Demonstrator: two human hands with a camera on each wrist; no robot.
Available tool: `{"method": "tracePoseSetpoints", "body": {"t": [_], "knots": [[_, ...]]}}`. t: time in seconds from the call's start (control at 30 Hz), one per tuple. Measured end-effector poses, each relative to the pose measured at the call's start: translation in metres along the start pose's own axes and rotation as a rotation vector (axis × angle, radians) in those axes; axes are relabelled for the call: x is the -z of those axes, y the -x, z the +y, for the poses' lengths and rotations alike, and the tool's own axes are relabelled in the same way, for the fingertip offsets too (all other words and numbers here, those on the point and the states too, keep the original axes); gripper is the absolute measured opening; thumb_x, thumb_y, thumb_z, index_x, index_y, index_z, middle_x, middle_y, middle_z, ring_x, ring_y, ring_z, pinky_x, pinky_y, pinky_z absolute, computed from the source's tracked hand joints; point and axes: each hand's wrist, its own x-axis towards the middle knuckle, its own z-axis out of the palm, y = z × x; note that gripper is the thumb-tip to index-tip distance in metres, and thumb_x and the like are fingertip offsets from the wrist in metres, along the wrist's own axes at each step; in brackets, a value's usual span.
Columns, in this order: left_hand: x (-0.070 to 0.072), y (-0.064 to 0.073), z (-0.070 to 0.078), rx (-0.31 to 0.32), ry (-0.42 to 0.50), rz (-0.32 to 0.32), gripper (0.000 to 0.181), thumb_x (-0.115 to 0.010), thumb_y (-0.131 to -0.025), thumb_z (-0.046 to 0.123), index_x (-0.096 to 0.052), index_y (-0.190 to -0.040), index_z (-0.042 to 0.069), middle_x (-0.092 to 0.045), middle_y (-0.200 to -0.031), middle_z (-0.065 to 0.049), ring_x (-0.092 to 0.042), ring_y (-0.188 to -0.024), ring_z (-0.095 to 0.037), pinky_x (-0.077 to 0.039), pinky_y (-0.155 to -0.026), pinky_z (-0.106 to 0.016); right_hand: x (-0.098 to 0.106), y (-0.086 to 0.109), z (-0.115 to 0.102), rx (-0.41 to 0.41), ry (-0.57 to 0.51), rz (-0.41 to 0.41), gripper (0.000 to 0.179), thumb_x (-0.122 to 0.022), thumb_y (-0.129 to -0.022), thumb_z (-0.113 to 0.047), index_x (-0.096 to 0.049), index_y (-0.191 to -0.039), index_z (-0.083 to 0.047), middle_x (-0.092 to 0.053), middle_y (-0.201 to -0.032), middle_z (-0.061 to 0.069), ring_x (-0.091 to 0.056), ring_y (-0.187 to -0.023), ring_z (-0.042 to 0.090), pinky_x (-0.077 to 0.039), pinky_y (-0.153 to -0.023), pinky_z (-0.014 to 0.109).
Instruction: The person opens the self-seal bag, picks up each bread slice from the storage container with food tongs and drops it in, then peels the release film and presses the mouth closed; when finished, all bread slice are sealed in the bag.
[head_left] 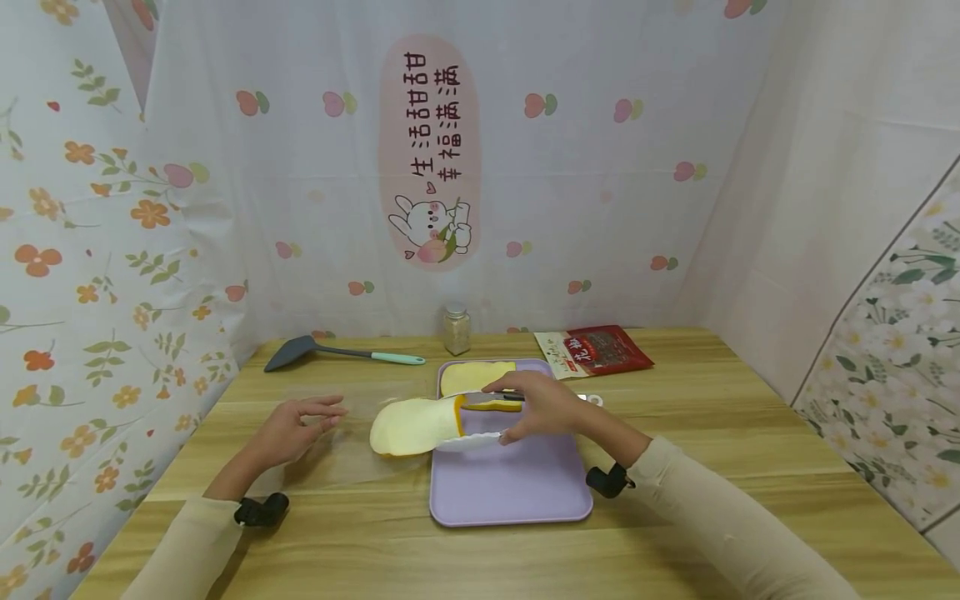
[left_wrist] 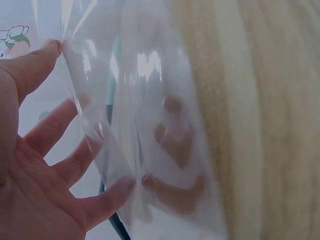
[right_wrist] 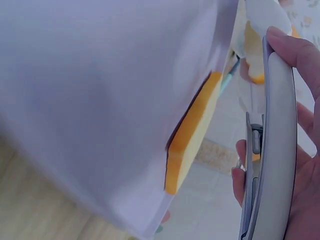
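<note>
My right hand (head_left: 551,406) grips a pair of food tongs (right_wrist: 280,135) with long pale handles and white scalloped jaws. Between the jaws is a bread slice (head_left: 416,427) with a yellow-brown crust, held out past the left side of the lilac tray (head_left: 510,492). Another bread slice (head_left: 476,377) lies at the tray's far end. To the left, my left hand (head_left: 296,429) has its fingers spread, touching a clear plastic bag (left_wrist: 150,125). Whether the held slice is inside the bag or above it, I cannot tell.
Behind the left hand lies a spatula (head_left: 352,352) with a mint handle. A small spice jar (head_left: 456,329) stands behind the tray, and a red-and-cream packet (head_left: 596,351) lies at the back right. Patterned curtains enclose the wooden table (head_left: 697,467).
</note>
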Motion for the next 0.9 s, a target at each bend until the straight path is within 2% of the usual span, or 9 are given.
{"method": "tracePoseSetpoints", "body": {"t": [0.37, 0.67, 0.9], "knots": [[-0.001, 0.001, 0.004, -0.005, 0.032, 0.015, 0.024, -0.067, -0.095, 0.012, -0.074, -0.115, 0.001, -0.060, -0.132, -0.023, -0.055, -0.122, -0.045, -0.053, -0.086, -0.051, -0.010, -0.018, -0.010, -0.006, -0.014, -0.015, 0.073, -0.091, -0.068, -0.041, -0.064, -0.131, -0.015, -0.065, -0.129, -0.001, -0.058, -0.118, 0.017, -0.048, -0.094, 0.040], [-0.002, 0.001, 0.005, 0.020, 0.041, 0.015, 0.022, -0.067, -0.096, 0.014, -0.075, -0.113, 0.003, -0.059, -0.133, -0.024, -0.054, -0.123, -0.046, -0.054, -0.085, -0.051, -0.015, -0.028, -0.022, 0.003, -0.016, -0.027, 0.071, -0.091, -0.069, -0.042, -0.064, -0.131, -0.019, -0.063, -0.130, -0.008, -0.056, -0.120, 0.015, -0.048, -0.093, 0.038], [-0.002, 0.002, 0.006, 0.031, 0.057, 0.013, 0.022, -0.066, -0.096, 0.016, -0.076, -0.113, 0.004, -0.058, -0.134, -0.025, -0.053, -0.123, -0.047, -0.053, -0.087, -0.054, -0.021, -0.038, -0.029, 0.005, 0.001, -0.044, 0.071, -0.090, -0.070, -0.042, -0.064, -0.132, -0.018, -0.063, -0.129, -0.007, -0.056, -0.118, 0.016, -0.047, -0.092, 0.038]]}}
